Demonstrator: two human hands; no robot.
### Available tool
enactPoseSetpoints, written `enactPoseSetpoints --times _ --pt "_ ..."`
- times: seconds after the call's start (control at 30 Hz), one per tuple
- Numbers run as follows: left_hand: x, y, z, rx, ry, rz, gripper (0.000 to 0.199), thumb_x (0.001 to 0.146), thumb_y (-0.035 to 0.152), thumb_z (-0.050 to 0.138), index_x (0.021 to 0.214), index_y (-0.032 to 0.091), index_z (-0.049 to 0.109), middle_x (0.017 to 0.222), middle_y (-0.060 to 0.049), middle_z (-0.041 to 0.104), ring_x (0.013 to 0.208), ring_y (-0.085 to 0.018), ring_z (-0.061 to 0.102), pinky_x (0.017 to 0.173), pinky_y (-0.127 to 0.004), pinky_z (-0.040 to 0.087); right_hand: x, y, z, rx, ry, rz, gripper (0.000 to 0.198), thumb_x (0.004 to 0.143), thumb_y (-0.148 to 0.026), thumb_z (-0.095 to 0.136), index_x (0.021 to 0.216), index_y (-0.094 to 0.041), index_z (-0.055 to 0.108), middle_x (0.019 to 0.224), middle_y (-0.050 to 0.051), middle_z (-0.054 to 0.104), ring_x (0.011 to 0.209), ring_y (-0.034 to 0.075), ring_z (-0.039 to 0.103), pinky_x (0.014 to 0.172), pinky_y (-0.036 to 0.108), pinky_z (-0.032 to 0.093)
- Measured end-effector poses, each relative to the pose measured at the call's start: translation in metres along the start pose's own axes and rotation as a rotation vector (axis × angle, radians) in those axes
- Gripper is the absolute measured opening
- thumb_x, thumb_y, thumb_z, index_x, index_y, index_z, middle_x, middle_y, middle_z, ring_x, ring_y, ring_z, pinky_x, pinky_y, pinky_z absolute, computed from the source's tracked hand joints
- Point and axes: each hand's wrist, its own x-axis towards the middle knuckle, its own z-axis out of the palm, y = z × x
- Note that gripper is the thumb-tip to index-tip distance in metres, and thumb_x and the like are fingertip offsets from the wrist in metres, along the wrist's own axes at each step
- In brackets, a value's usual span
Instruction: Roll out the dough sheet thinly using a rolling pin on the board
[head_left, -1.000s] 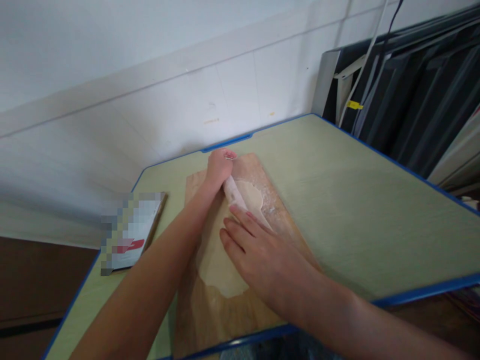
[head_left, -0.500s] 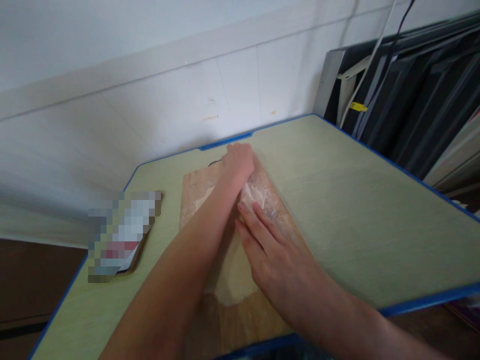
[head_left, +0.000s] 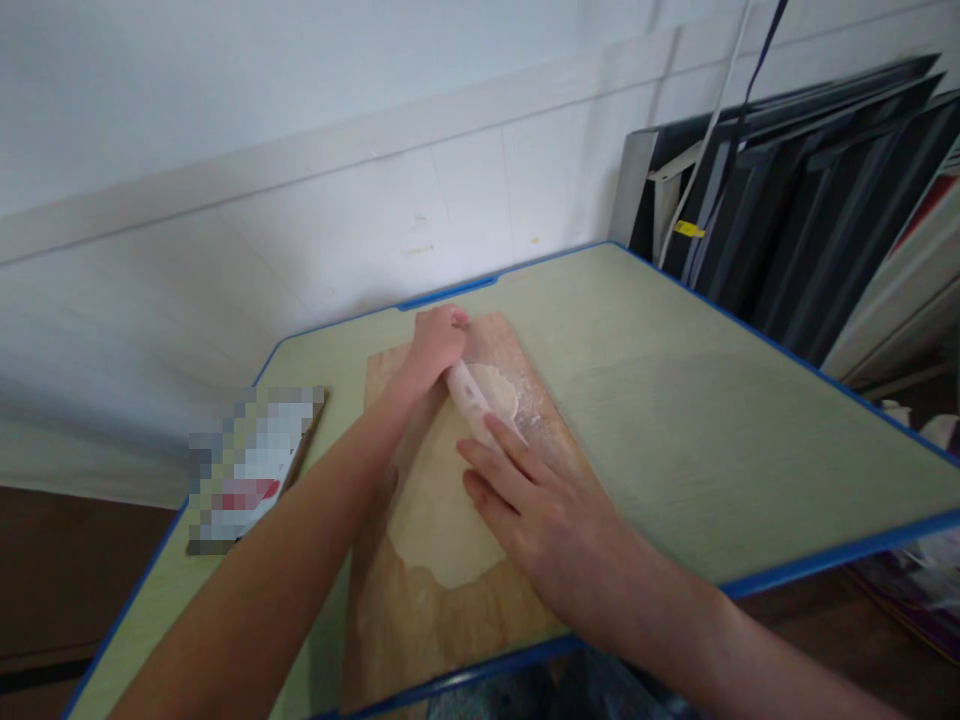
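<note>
A flattened sheet of dough (head_left: 442, 520) lies on a floured wooden board (head_left: 405, 630). Across it, at a slant, is a pale rolling pin (head_left: 470, 395) dusted with flour. My left hand (head_left: 439, 342) is closed round its far end, near the top of the board. Over the near end lies my right hand (head_left: 536, 500), its fingers long and bent slightly over the pin; the thumb and palm are hidden. Part of the dough shows beyond the pin on the right, and my left forearm covers some of the board's left side.
The board rests on a pale green table (head_left: 675, 430) with a blue edge. To the left lies a flat, blurred-out object (head_left: 262, 465). A white wall (head_left: 360, 240) stands behind, and dark panels (head_left: 780, 220) with hanging cords lean at the right.
Both hands and the rolling pin have moved a little left across the board, the left hand more. More of the dough now shows right of the pin. The camera view has shifted slightly.
</note>
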Motion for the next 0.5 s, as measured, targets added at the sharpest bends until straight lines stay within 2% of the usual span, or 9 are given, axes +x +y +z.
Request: enactPoseSetpoints --times 0.07,0.17,0.27,0.33,0.5 --pt "-0.002 -0.008 0.001 -0.013 0.031 -0.023 0.033 0.092 0.035 0.057 0.12 0.018 0.056 0.122 -0.009 0.058 0.103 -0.022 0.06 0.086 -0.043 0.053 -0.001 0.0 -0.002 0.015 -0.032 -0.027 0.034 0.09 -0.006 0.044 0.118 0.002 0.062 0.133 0.02 0.057 0.134 0.035 0.038 0.108 0.043 0.04" --pt "0.0 -0.005 0.008 -0.006 0.071 -0.031 0.031 0.092 0.034 0.057 0.118 0.017 0.057 0.121 -0.009 0.059 0.104 -0.022 0.06 0.088 -0.044 0.052 -0.003 0.0 -0.002 0.001 -0.026 -0.002 0.037 0.089 -0.004 0.043 0.123 0.003 0.058 0.136 0.021 0.054 0.138 0.034 0.033 0.11 0.044 0.037" --pt "0.006 0.005 0.014 0.017 0.083 -0.005 0.021 0.093 0.017 0.049 0.109 0.015 0.063 0.114 -0.009 0.065 0.107 -0.021 0.06 0.092 -0.037 0.049 -0.006 -0.001 -0.002 -0.019 0.007 0.028 0.041 0.088 -0.004 0.041 0.125 0.004 0.055 0.137 0.023 0.052 0.14 0.035 0.026 0.111 0.047 0.033" --pt "0.008 0.012 0.015 0.05 0.074 0.016 0.029 0.091 0.007 0.041 0.104 0.014 0.066 0.11 -0.01 0.068 0.108 -0.021 0.06 0.092 -0.033 0.047 -0.006 -0.002 -0.001 -0.034 0.014 0.033 0.043 0.087 -0.003 0.04 0.127 0.006 0.053 0.139 0.025 0.05 0.14 0.036 0.025 0.112 0.047 0.031" --pt "0.004 0.034 0.015 0.154 0.035 0.062 0.034 0.089 0.003 0.038 0.109 0.009 0.064 0.114 -0.018 0.065 0.111 -0.027 0.058 0.092 -0.039 0.047 -0.003 -0.003 -0.004 -0.069 0.015 0.025 0.046 0.084 0.001 0.036 0.126 0.01 0.053 0.135 0.027 0.053 0.139 0.036 0.027 0.113 0.046 0.028"
